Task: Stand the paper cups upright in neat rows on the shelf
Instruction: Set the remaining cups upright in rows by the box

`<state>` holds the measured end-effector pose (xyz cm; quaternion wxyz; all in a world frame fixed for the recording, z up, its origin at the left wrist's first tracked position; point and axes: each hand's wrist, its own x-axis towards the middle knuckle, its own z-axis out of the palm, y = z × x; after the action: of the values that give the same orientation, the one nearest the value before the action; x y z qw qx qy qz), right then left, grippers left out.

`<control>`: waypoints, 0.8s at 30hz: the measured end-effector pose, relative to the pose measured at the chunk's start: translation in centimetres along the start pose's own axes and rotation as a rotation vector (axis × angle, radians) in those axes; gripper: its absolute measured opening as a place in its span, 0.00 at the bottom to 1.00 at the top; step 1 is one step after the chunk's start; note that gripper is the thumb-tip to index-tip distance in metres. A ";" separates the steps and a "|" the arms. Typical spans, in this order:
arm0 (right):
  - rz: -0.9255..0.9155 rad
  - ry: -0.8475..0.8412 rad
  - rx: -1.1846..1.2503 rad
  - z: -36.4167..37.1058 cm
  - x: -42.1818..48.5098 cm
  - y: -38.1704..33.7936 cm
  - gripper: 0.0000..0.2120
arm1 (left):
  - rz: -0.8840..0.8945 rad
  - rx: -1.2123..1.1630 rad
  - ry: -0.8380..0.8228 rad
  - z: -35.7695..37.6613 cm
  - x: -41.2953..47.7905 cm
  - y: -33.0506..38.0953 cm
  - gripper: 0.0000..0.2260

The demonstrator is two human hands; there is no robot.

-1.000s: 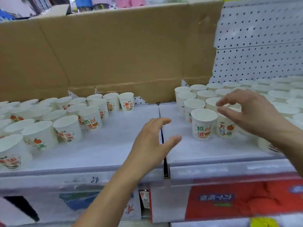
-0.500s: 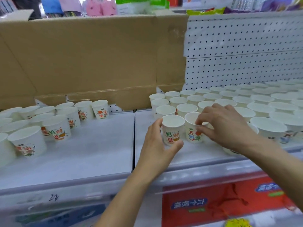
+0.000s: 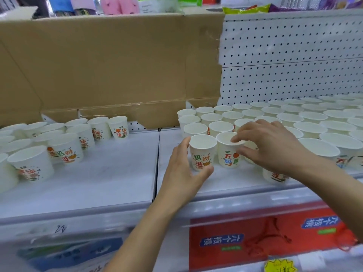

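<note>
The right hand (image 3: pixel 273 146) hides the cups (image 3: pixel 250 148) beneath it.

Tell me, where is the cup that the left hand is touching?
The cup stands upright at the front left corner of the right-hand group of cups, just right of the shelf seam, with the left hand cupped around it.

A flattened cardboard sheet (image 3: pixel 110 67) stands against the back, left of a white pegboard panel (image 3: pixel 290 61). Below: a red box (image 3: pixel 275 238) with blue labels, a yellow tag (image 3: pixel 280 266), a handwritten number (image 3: pixel 60 229)
</note>
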<state>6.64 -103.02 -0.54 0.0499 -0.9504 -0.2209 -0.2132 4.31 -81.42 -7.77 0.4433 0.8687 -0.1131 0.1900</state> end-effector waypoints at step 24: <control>-0.411 0.124 0.402 6.6 13.3 -39.3 0.14 | -0.170 0.853 0.470 -38.7 -15.4 -13.0 0.15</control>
<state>2.63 -61.15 -0.81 0.2064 -0.8420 -0.4431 -0.2284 -13.74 -41.94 -3.14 0.0759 0.9125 0.1492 0.3732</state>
